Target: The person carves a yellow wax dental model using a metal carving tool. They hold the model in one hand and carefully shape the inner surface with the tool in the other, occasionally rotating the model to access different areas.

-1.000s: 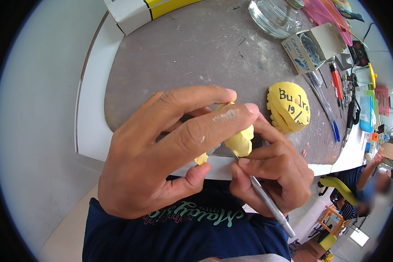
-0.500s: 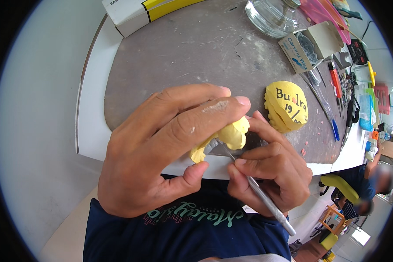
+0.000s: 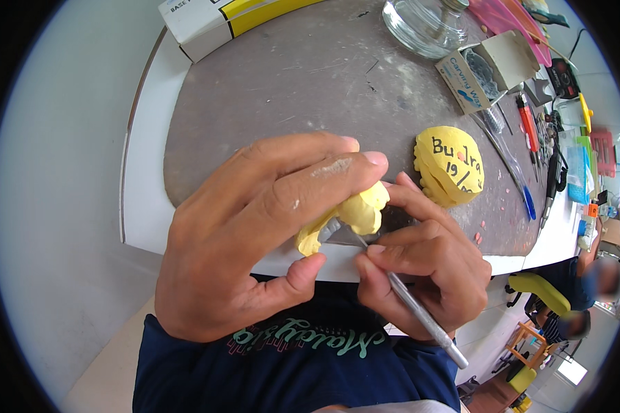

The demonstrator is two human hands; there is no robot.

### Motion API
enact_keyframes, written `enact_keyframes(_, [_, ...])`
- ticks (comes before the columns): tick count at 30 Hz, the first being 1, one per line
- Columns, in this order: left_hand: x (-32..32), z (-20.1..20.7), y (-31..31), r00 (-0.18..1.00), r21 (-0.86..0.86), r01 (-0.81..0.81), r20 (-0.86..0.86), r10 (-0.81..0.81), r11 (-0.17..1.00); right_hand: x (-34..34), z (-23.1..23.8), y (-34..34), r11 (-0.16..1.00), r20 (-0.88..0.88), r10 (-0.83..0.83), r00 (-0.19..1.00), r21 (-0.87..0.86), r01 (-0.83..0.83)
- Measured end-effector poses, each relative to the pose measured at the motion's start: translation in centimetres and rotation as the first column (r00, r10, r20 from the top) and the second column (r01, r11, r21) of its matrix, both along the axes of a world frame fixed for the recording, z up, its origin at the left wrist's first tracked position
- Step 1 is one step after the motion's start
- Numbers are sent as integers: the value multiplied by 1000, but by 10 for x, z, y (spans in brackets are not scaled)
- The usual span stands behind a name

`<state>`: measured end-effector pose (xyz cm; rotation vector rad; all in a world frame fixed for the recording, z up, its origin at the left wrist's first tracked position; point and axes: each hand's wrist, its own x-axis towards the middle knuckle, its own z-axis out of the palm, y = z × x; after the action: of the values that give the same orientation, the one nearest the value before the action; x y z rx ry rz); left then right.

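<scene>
My left hand point(image 3: 227, 241) is wrapped over a yellow plaster dental cast point(image 3: 364, 210), holding it above the near edge of the table. A patch of grey wax point(image 3: 329, 230) shows on the cast's inner side; the fingers hide much of the rest. Gripped like a pen in my right hand point(image 3: 437, 265) is a slim metal carving tool point(image 3: 420, 313) with a knurled handle. Its thin tip points up and left, close to the wax; whether it touches, I cannot tell. One right fingertip rests by the cast's edge. Another yellow plaster cast point(image 3: 449, 168) with black handwriting lies beyond my right hand.
A grey-brown mat point(image 3: 275, 89) covers the white table. At the back stand a white-and-yellow box point(image 3: 207, 27), a glass burner point(image 3: 424, 27) and an opened wax box point(image 3: 465, 86). Rightward lie a toothbrush point(image 3: 510, 162), a red-handled knife point(image 3: 528, 124) and other tools. Two people sit farther right.
The tool's tip has drawn back slightly from the cast, down and right. Both hands and the cast have shifted a little to the left in the view.
</scene>
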<state>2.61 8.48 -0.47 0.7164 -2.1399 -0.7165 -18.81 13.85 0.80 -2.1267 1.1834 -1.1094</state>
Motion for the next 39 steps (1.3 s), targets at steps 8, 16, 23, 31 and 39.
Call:
enact_keyframes(8, [3,1,2,1000,78,18,-22,-17,997,1,-1,1,998,39,-42,998,-46,44])
enact_keyframes(16, [-3,6,14,986,282,-80,-121,118,956,-25,5,45,924,116,-355,928,-106,367])
enact_keyframes(23, [-11,10,20,956,224,-279,-29,292,934,-104,28,24,771,-177,-606,775,-370,519])
enact_keyframes(31, [-46,11,11,921,90,-383,-42,388,919,-129,62,-5,931,-587,-347,731,-123,343])
enact_keyframes(39, [-43,1,8,929,7,-369,-11,369,930,-146,36,-23,895,-650,-439,620,-256,365])
